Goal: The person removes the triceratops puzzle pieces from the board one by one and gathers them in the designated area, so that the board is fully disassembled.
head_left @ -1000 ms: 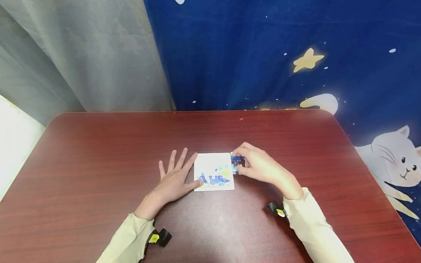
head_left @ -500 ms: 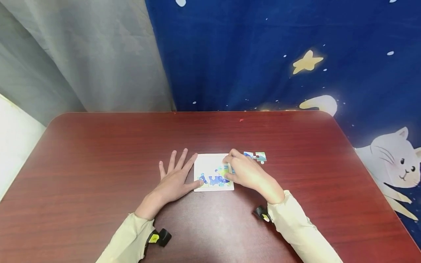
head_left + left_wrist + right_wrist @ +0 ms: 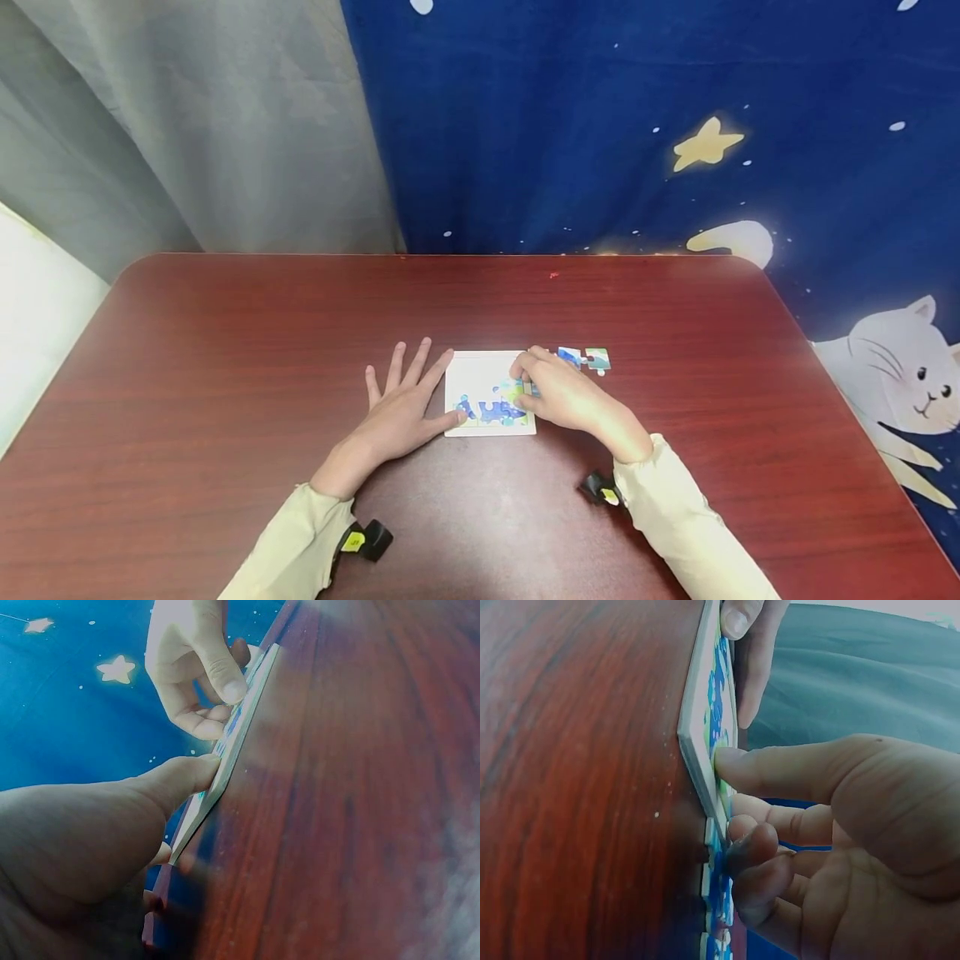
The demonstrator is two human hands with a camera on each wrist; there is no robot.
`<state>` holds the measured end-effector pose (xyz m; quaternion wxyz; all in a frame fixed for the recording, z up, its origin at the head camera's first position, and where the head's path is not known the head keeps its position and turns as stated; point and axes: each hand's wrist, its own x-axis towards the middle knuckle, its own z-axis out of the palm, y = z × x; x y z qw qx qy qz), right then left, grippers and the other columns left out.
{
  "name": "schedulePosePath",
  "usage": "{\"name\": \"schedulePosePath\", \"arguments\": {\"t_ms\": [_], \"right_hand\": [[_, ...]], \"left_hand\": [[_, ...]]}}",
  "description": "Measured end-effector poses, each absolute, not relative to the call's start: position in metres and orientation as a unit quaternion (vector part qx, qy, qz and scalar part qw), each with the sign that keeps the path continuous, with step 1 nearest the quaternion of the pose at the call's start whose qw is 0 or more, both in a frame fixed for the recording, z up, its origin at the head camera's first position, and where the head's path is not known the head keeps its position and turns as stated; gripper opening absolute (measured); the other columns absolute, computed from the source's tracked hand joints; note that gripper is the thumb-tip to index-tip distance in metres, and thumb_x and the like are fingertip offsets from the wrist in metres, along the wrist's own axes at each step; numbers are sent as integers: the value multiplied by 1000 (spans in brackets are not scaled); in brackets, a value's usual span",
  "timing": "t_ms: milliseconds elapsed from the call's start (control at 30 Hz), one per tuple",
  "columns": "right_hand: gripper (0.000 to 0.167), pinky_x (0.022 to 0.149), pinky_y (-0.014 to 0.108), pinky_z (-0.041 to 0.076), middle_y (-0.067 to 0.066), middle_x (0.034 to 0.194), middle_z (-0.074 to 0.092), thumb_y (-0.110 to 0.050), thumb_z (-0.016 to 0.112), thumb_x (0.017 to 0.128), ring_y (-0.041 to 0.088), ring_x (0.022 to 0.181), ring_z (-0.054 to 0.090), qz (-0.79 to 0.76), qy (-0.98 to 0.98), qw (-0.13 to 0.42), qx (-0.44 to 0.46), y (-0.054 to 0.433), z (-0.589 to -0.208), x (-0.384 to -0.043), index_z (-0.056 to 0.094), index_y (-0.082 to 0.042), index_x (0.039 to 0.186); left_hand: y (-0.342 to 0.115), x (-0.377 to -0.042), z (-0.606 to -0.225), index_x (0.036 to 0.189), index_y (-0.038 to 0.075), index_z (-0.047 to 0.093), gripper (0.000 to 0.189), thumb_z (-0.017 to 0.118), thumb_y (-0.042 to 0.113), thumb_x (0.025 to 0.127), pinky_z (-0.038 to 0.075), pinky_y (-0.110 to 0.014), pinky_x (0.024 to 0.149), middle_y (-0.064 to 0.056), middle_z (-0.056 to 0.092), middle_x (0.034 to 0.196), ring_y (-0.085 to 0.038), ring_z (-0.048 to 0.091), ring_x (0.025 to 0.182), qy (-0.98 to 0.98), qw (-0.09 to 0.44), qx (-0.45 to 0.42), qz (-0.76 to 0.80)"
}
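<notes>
A flat white puzzle board (image 3: 480, 365) lies on the table, blue and green jigsaw pieces (image 3: 491, 412) filling its near part. My left hand (image 3: 396, 418) is spread flat at the board's left side, its thumb resting on the near left corner and its index fingertip at the far left one. At the right edge, my right hand (image 3: 570, 400) has bent fingers and thumb around a puzzle piece, mostly hidden by them. In the right wrist view the thumb (image 3: 739, 766) touches the printed surface, while the curled fingers sit just past the board's edge (image 3: 694, 754).
Loose puzzle pieces, one blue (image 3: 567, 356) and one green (image 3: 597, 358), lie right of the board beyond my right hand. The dark red table (image 3: 262, 333) runs back to a grey curtain (image 3: 247, 125) and a blue one (image 3: 525, 125).
My right hand has moved left from the loose pieces onto the board's right edge, uncovering pieces behind it, and has stayed there since. The left hand holds its place.
</notes>
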<state>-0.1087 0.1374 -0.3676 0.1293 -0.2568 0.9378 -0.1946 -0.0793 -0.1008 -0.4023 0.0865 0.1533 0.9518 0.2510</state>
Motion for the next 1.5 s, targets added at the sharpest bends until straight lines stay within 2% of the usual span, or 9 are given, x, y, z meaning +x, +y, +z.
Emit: {"name": "schedulePosePath", "arguments": {"t_ms": [300, 467, 733, 933, 1167, 1500], "right_hand": [[27, 70, 30, 40, 1, 91, 49, -12, 72, 81, 16, 81, 46, -225, 932, 128, -254, 138, -371, -111, 50, -11, 95], [27, 70, 30, 41, 1, 87, 50, -12, 74, 79, 16, 79, 46, -221, 932, 118, -261, 139, -369, -111, 52, -11, 96], [29, 60, 25, 41, 2, 89, 52, -11, 75, 78, 10, 65, 45, -224, 928, 85, -285, 138, -370, -110, 59, -6, 101], [32, 62, 24, 42, 3, 93, 54, -11, 75, 78, 9, 66, 46, -214, 929, 86, -288, 137, -368, -109, 61, -4, 106], [31, 67, 26, 43, 3, 95, 56, -11, 75, 77, 13, 74, 49, -202, 929, 72, -303, 138, -367, -110, 62, -6, 104], [28, 65, 25, 44, 0, 90, 57, -18, 75, 76, 10, 70, 48, -193, 924, 52, -326, 145, -363, -113, 65, -7, 99]], "left_hand": [[-102, -80, -402, 150, 23, 20, 86, 60, 56, 82, -11, -66, 97, -9, 4, 155, -35, -11, 138, 952, 87, 151, 253], [-101, -81, -403, 150, 23, 20, 86, 60, 56, 82, -11, -67, 96, -9, 4, 155, -35, -11, 138, 952, 86, 154, 250], [-100, -80, -402, 150, 22, 20, 86, 60, 56, 82, -11, -67, 97, -9, 4, 155, -35, -11, 138, 952, 85, 155, 251], [-100, -80, -401, 150, 22, 20, 85, 60, 56, 83, -11, -67, 97, -10, 4, 155, -36, -10, 138, 952, 86, 156, 250], [-101, -80, -401, 150, 22, 21, 85, 60, 56, 82, -11, -67, 97, -10, 4, 155, -36, -10, 138, 952, 84, 155, 251], [-101, -80, -402, 150, 23, 20, 86, 60, 56, 82, -11, -66, 97, -9, 4, 155, -35, -10, 139, 952, 86, 154, 251]]}}
